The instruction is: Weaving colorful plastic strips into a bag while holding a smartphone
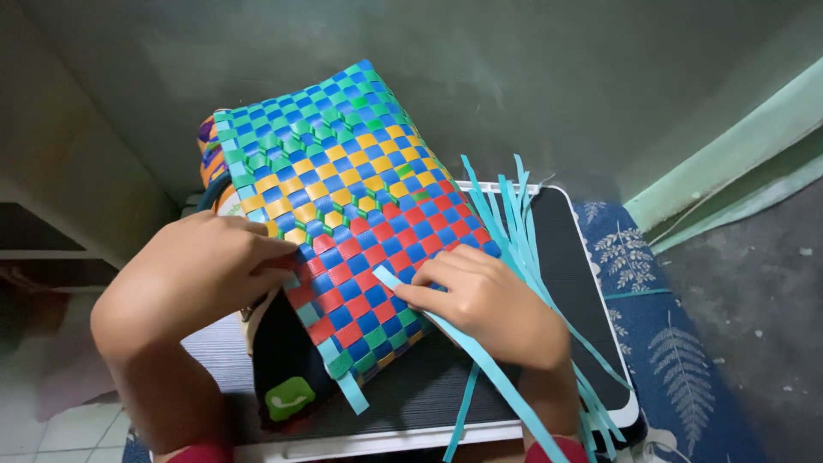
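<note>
A woven basket (pixel 343 197) of plastic strips in green, blue, yellow and red lies tilted in front of me. My left hand (pixel 201 274) presses on its lower left edge, fingers on the red and blue weave. My right hand (pixel 484 300) pinches a light teal strip (pixel 467 343) that runs from the weave down past my wrist. Several loose teal strips (pixel 514 223) fan out from the basket's right side behind that hand.
The basket rests on a dark board with a white rim (pixel 591 283). A blue cloth with white leaf print (pixel 669 343) lies to the right. A grey-green wall (pixel 557 77) stands behind, and pale tiles (pixel 69 429) show at the lower left.
</note>
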